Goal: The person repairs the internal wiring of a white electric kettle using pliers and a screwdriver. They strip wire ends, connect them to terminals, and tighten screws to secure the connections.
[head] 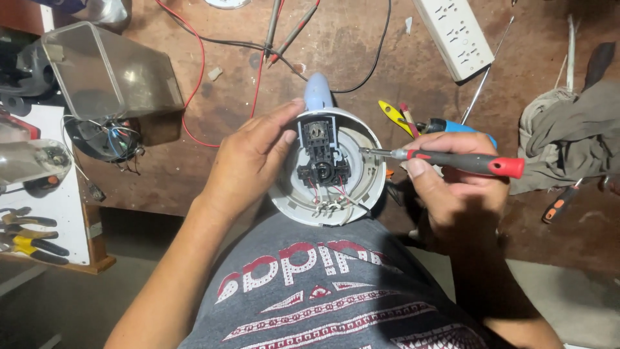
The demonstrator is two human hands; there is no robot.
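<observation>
A round grey-white appliance base (361, 194) with a pale blue handle part (318, 90) rests upside down against my lap at the bench edge. Inside it sits a black connector block (321, 158) with red and white wires running to terminals below. My left hand (252, 158) grips the base's left rim, thumb by the black block. My right hand (452, 178) holds a red-and-black screwdriver (465, 161), its metal tip touching the inside right of the base.
On the brown bench (361, 52) lie a white power strip (455, 32), multimeter probes (284, 32) with red and black leads, a yellow-handled tool (394, 116), a blue-handled tool (462, 126), grey rags (568, 129). A clear plastic container (110, 71) and pliers (29, 232) sit left.
</observation>
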